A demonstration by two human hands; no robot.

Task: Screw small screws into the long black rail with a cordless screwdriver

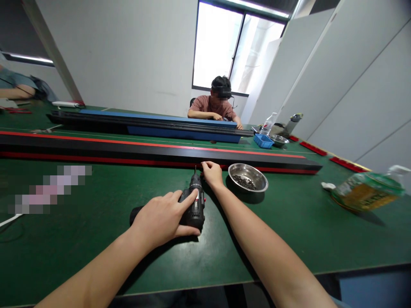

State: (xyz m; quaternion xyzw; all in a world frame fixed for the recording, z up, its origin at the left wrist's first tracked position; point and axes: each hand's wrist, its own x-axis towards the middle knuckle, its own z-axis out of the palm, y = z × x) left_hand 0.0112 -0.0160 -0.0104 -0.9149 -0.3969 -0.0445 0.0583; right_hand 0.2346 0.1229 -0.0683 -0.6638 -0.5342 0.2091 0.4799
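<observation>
My left hand (162, 216) is wrapped round a black cordless drill (195, 203) lying on its side on the table. The drill's thin bit points away from me at a long black bar with red stripes (154, 153). Just right of the bit, my right hand (212, 173) has its fingers pinched together against the near side of the bar. Whatever sits between those fingertips is too small to make out. Beside my right hand stands a metal bowl (263, 184) with many small dark screws (244, 182) in it.
Across the green table (282, 239), a person (210, 105) works behind blue and black bars (183, 131). A blue basket (263, 141) and a second metal bowl (279, 140) stand nearby. On the right is a large plastic jug (367, 192); another person's arm (17, 92) shows far left.
</observation>
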